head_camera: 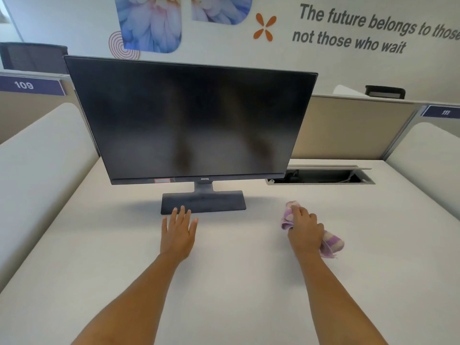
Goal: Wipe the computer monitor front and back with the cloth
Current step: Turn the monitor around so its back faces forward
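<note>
A dark monitor (pixel 191 120) is seen upright on a pale surface (pixel 236 282), carried by a short neck on a flat rectangular base (pixel 202 201). Its unlit screen is turned toward the person, so only the front is shown. Its long axis runs left to right, and its top edge slopes down toward the right in the view. The base is set the same way, long side across.

The left hand (pixel 178 231) is laid out with the fingers straight and slightly spread, nothing being held. Its fingertips reach the front edge of the base; whether they press on it cannot be told.

The right hand (pixel 305 232) is closed round a bunched cloth (pixel 333 242), striped purple and pale, well to the right of the base and low over the surface. The cloth is held so that its long axis runs diagonally, from far left to near right, with one end showing beyond the fingers and the other behind the wrist. Cloth and monitor are apart.

Behind the monitor on the right, an open cable slot (pixel 321 176) is set into the surface. Low partitions stand at the far edge, marked by a label reading 109 (pixel 23 85) on the left. Grey lettering (pixel 361 28) and flower pictures are seen on the wall beyond.
</note>
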Demonstrator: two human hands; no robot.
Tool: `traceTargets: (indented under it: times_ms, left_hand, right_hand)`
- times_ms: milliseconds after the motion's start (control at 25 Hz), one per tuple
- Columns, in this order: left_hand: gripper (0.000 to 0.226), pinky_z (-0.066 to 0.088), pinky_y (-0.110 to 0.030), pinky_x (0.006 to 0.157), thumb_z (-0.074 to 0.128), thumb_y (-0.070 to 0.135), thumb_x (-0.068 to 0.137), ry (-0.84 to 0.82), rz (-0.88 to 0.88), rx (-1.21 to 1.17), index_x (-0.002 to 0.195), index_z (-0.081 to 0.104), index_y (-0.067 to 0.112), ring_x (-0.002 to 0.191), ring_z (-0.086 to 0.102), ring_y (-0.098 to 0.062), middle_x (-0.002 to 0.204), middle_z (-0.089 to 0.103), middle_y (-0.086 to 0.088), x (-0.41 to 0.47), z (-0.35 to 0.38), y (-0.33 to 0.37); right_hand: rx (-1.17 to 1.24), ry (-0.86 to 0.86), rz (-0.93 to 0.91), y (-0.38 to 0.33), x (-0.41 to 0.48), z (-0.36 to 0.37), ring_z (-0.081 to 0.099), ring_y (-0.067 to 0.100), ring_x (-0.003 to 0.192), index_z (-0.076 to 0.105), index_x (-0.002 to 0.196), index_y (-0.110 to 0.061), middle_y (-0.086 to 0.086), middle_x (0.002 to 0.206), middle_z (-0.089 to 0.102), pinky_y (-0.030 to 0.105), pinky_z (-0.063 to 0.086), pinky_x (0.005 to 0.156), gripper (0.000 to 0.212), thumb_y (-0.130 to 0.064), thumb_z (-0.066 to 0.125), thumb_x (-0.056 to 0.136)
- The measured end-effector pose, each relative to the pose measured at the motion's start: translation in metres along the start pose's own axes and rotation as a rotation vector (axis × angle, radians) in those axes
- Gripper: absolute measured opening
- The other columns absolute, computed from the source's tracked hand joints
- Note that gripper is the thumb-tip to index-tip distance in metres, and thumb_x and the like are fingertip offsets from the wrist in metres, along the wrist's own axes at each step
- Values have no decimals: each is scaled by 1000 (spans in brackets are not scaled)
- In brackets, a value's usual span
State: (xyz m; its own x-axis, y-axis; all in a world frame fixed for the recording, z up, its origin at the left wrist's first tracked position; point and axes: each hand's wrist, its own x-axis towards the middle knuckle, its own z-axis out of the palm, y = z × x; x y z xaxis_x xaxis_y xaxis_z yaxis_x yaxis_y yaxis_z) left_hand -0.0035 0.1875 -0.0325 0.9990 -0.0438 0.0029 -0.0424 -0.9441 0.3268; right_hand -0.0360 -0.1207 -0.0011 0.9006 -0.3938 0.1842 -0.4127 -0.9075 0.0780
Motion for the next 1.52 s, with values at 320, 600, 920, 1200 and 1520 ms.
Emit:
traceTargets:
  times_ms: [320,600,920,1200,1520]
  left_hand:
    - [55,-8,-41,116,10,41,100,72,-3,-9,150,13,17,146,-4,-21,159,4,-3,-10,-14,46]
    - [52,0,-43,118,16,38,100,291,17,-31,146,28,16,146,6,-23,157,17,-6,7,-70,64]
    - [49,-2,-41,117,22,36,101,677,90,-51,144,33,15,146,8,-25,156,20,-7,58,-206,81]
    - [56,2,-45,117,19,39,101,690,-82,-29,148,19,9,145,6,-33,157,11,-14,90,-270,86]
    - [68,-1,-47,116,8,51,98,507,-210,-106,150,3,7,144,0,-36,157,-1,-18,112,-272,85]
  right_hand:
    - [-95,-187,23,51,-25,9,39,20,127,23,147,-28,-1,149,28,40,39,96,81,-72,45,83]
    - [235,207,-91,19,17,-48,50,30,123,57,130,-15,11,136,54,45,33,104,42,-39,50,96]
    - [287,547,-307,-49,112,-231,40,26,130,40,142,-16,7,144,44,38,28,108,47,-36,39,100]
    - [176,380,-350,-59,153,-268,35,27,135,33,145,-13,8,148,39,42,25,110,49,-37,32,102]
    - [190,371,-389,-57,168,-268,40,24,132,42,140,-16,5,143,46,41,20,112,42,-33,29,103]
